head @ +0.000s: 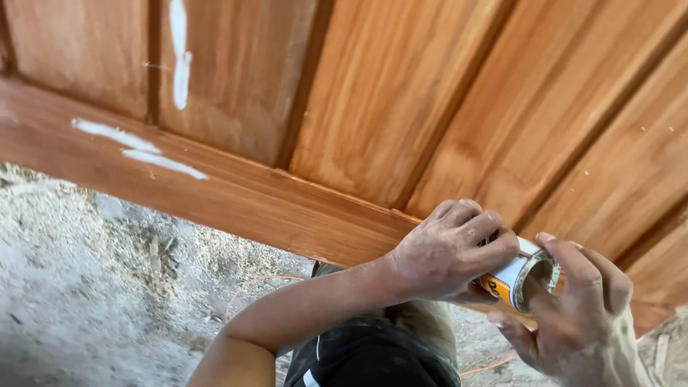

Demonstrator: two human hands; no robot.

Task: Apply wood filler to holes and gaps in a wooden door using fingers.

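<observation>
My left hand grips a small round can, white and orange, held on its side over the lower rail of a wooden door. My right hand is at the can's open mouth, its fingers curled around the rim and thumb beside it. Whether the right hand holds a lid or tool is hidden. The door is reddish-brown panelled wood with white filler smears on the rail and on a panel.
Below the door's edge is a grey dusty floor strewn with sawdust and wood chips. A thin orange cord lies on it. My knees in dark clothing show at the bottom.
</observation>
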